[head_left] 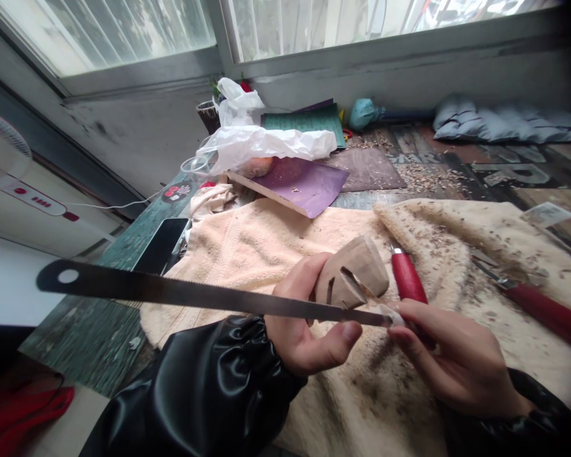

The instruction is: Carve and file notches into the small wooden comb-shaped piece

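Glossy black sleeve [204,387] fills the bottom of the frame, left of centre, closest to my remote view, as the person's left hand [297,343] grips a slotted wooden block [356,263] mid-frame, fingers wrapped on its left side and partly hidden from me, thumb stretched out apart below. Crossing from centre left, a long saw blade [181,292] with a holed end runs in front of that hand, blocking part of it, to white wrapping [389,311] pinched between the thumb and forefinger of the right hand [457,355]. Just beyond those fingers, I see a red-handled knife [406,276], its handle partly covered, on a cream towel [247,247]; a second red-handled tool [542,308] lies at the right edge. Behind, at upper centre, a purple sheet [309,181], a crumpled white plastic bag [276,143] and a green sheet [309,124] crowd together. Wood shavings [428,178] litter the upper right; a phone [162,244] lies at centre left, near a fan [4,158].
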A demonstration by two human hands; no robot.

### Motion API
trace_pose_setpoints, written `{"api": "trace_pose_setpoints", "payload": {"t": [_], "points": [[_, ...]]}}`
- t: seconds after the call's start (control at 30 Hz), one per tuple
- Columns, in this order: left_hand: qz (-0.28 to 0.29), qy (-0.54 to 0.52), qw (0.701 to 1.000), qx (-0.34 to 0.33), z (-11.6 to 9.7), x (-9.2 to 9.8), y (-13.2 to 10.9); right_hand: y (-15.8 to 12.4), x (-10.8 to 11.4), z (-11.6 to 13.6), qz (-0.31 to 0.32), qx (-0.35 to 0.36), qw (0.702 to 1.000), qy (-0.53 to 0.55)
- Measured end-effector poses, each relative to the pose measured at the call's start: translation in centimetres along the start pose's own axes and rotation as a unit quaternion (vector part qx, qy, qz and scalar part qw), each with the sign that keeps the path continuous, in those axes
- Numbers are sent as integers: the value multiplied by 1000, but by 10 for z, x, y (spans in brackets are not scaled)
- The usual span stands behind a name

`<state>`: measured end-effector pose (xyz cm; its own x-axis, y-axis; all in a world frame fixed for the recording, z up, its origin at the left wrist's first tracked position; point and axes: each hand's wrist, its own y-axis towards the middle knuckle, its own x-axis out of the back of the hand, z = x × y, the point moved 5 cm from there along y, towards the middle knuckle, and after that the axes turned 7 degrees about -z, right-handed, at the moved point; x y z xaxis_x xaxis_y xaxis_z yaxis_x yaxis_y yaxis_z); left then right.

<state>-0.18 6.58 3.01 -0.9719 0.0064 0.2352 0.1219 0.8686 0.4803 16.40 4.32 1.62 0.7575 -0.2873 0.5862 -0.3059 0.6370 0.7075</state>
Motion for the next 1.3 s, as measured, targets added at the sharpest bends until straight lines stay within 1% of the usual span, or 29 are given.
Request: {"api": "trace_pose_setpoints", "payload": {"t": [0.17,0.27,0.4,0.57,0.67,0.73,0.87,1.0,1.17,1.3], "points": [[-5,6,1000,0,1,0,0,0,0,0,-8,1,1000,-6],[2,11,1000,1,2,0,0,0,0,0,-12,-3,1000,-6],[15,7,1000,-14,0,0,0,2,-1,2,-12,-2,1000,-6],[16,3,1000,-9,-1,0,0,3,-1,2,-8,-1,1000,-2],[23,12,1000,-10,-1,0,0,0,-2,2,6,2,1000,0],[17,20,1000,-14,-1,0,0,-1,-2,1,12,-3,1000,-1],[-6,34,999,-12,0,2,0,-1,-2,1,-3,-12,1000,3],[-3,47,999,2,3,1,-2,0,-3,2,-1,-14,1000,1],[10,41,999,-9,4,-2,-2,0,-4,1,8,-16,1000,5],[50,43,998,12,6,-4,-1,0,-6,1,6,-30,999,20]]}}
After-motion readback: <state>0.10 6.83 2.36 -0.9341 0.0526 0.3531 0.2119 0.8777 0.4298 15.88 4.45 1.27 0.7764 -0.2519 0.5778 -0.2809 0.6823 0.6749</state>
